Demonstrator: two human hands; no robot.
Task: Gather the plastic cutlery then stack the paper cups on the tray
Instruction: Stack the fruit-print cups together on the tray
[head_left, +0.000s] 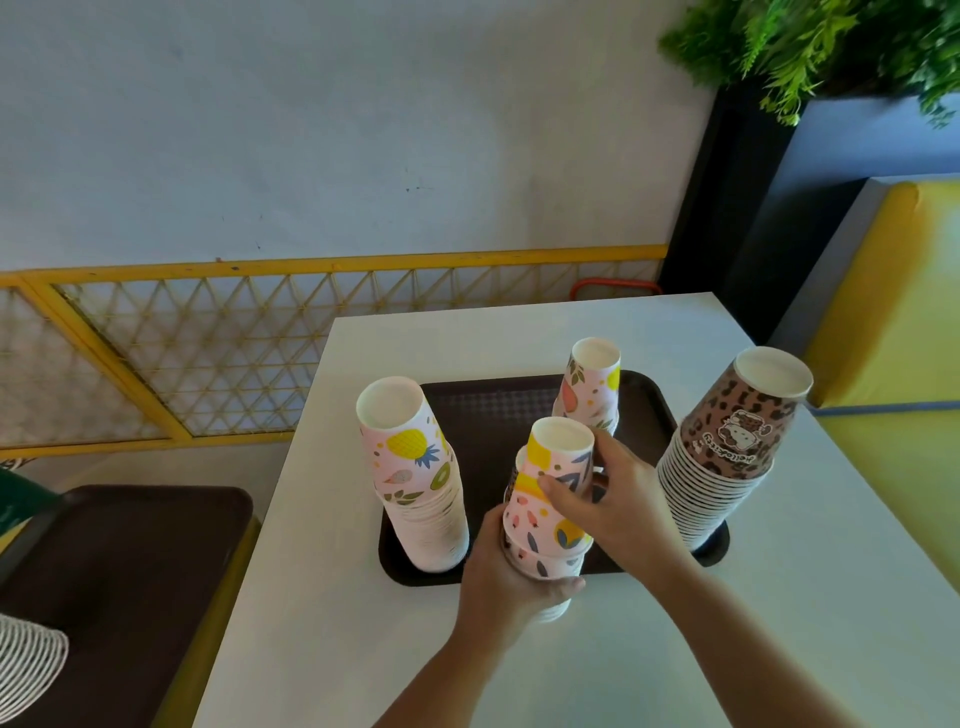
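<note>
Both hands are working one stack of inverted fruit-print paper cups, the held stack (545, 525), at the near edge of the dark tray (498, 410).

Left hand (506, 577): fingers are wrapping the lower part of the held stack, thumb across the front. The base of this stack is sitting just past the tray's near rim, over the white surface (363, 649); whether it is touching the surface I cannot tell.

Right hand (605, 499): fingers are curling round the top cup (558, 457), thumb on the near side. The top cup is tilting slightly left of the stack's axis, so it does not look fully seated.

Key relation: the stack's long axis is running near-vertical, and the top cup lies directly above it. My reading is that the seating move has to go straight down along that axis, the left hand steadying.

Other stacks, all inverted:
- pineapple stack (415, 478), left end of the tray, leaning a little.
- far stack (592, 389), rear right of the tray.
- leopard stack (727, 447), right end, at the tray's rim.

Open room: bare tray floor lies between the pineapple stack and the far stack, just beyond the held stack. The leopard stack is near the right forearm. No cutlery is visible.
</note>
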